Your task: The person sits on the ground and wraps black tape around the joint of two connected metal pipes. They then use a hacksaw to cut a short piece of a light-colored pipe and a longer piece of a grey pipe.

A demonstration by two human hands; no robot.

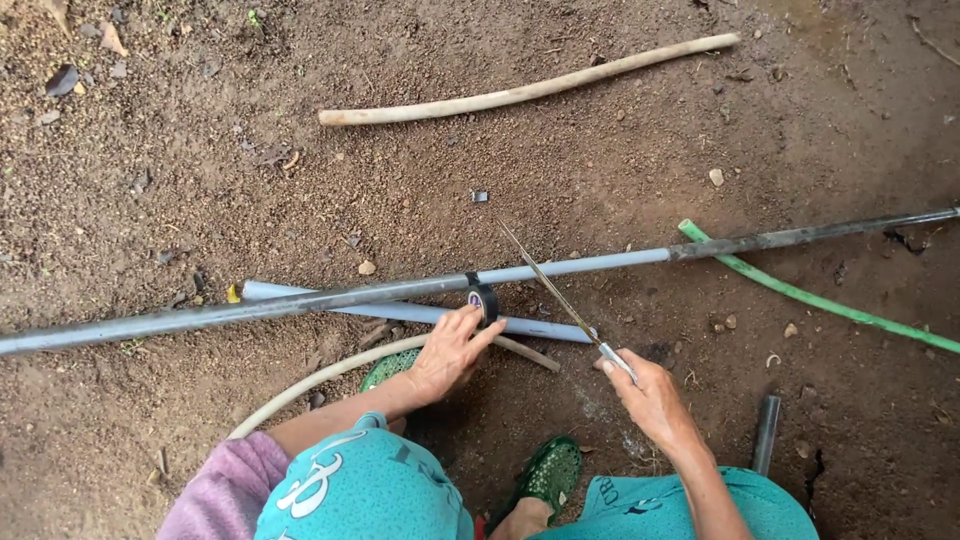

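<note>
A long grey pipe [300, 302] lies almost level across the bare dirt, running from the left edge up toward the far right, its right end darker. A black roll of tape [484, 298] sits on it near the middle, under the left hand's fingertips. A thin hacksaw blade [550, 288] slants across the pipe just right of the roll, its near end gripped by the right hand.

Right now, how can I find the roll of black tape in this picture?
Follow the long grey pipe lying across the bare ground. Near its middle, the left hand touches a small black ring, the tape roll, hanging around that pipe. Nothing else nearby is ring-shaped.
</note>
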